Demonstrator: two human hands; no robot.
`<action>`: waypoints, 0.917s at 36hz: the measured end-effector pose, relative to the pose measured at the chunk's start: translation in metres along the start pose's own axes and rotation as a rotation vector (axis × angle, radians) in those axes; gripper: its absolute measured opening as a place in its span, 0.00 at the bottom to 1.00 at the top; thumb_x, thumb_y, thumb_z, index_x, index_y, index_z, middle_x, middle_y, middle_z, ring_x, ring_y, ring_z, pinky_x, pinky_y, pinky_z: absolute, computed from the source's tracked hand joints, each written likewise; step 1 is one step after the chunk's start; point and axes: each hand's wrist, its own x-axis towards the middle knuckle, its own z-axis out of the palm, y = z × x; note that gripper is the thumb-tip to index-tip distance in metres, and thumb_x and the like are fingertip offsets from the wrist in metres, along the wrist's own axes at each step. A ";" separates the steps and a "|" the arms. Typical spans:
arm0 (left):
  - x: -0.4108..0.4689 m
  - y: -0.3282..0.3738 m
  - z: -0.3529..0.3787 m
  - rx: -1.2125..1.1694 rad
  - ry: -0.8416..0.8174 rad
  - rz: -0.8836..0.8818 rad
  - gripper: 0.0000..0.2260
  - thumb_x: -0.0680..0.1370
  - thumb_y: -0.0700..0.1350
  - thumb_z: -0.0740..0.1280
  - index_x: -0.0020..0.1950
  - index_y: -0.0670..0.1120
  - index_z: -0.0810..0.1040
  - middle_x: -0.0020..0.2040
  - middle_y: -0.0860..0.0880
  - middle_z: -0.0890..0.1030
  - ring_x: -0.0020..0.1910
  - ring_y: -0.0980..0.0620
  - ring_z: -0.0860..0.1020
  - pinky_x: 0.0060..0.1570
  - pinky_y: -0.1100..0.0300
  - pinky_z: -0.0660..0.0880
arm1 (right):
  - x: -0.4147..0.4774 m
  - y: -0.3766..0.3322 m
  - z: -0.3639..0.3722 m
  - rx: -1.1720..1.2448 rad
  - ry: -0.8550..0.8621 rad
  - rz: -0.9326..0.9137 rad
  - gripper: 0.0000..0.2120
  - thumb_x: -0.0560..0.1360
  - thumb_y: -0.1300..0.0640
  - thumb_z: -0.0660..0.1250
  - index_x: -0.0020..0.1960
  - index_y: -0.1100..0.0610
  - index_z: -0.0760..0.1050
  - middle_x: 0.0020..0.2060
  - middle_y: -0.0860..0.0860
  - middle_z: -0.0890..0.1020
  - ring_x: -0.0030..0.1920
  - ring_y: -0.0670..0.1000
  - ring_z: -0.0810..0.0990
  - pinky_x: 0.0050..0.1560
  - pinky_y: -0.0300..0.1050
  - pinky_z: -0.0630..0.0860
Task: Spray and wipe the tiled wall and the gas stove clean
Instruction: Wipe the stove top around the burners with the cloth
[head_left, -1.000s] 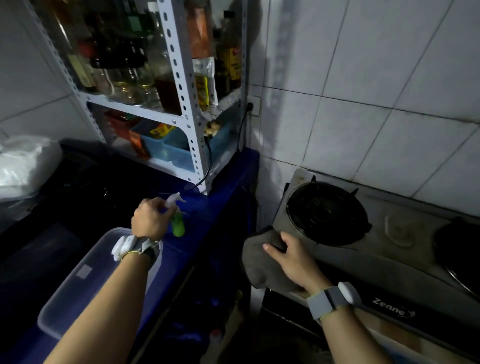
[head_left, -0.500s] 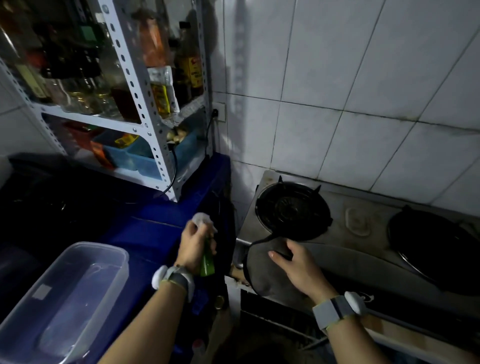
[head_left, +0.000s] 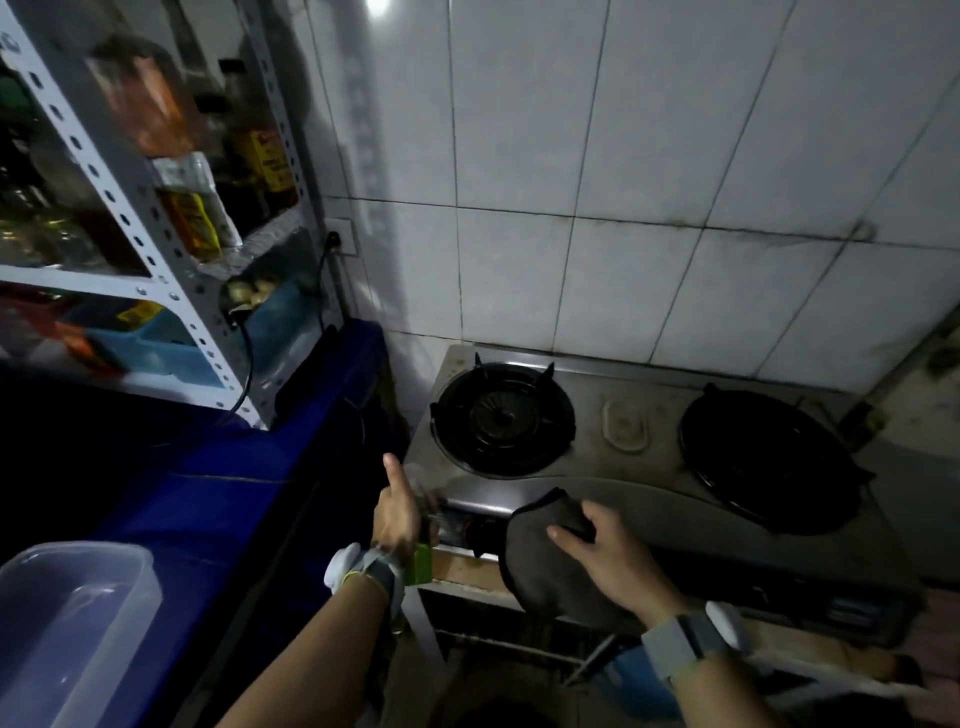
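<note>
Left hand (head_left: 397, 514) fingers grasp light, rigid bottle (head_left: 418, 564) at neck; right hand (head_left: 610, 558) fingers pinch soft, limp cloth (head_left: 540, 566) at edge.

The left hand (head_left: 397, 512) has carried the small green plastic spray bottle (head_left: 418, 561) off the blue-covered counter (head_left: 249, 467) and across to the front left corner of the steel two-burner gas stove (head_left: 613, 467), its thumb now raised. The right hand (head_left: 608, 556) has slid with the dark grey wiping cloth (head_left: 540, 566) from that corner further along the stove's front edge.
</note>
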 end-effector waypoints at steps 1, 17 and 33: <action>0.004 -0.005 0.006 0.003 -0.053 -0.012 0.50 0.68 0.81 0.40 0.48 0.38 0.80 0.42 0.37 0.83 0.37 0.39 0.82 0.44 0.44 0.81 | -0.002 0.002 -0.007 -0.006 0.000 0.011 0.14 0.77 0.47 0.69 0.59 0.52 0.77 0.54 0.46 0.82 0.57 0.45 0.80 0.55 0.43 0.77; -0.034 0.048 0.174 0.306 -0.303 0.274 0.43 0.80 0.67 0.40 0.42 0.33 0.80 0.35 0.34 0.81 0.26 0.49 0.80 0.24 0.62 0.74 | -0.022 0.034 -0.114 -0.148 0.119 0.107 0.10 0.77 0.49 0.69 0.57 0.51 0.78 0.50 0.44 0.83 0.53 0.44 0.80 0.55 0.44 0.77; 0.001 0.103 0.264 0.161 -0.259 0.359 0.43 0.77 0.72 0.39 0.37 0.39 0.77 0.34 0.41 0.79 0.26 0.44 0.75 0.30 0.55 0.75 | -0.027 0.052 -0.206 -0.261 0.240 0.014 0.13 0.78 0.52 0.68 0.46 0.63 0.75 0.39 0.57 0.79 0.42 0.53 0.79 0.41 0.47 0.70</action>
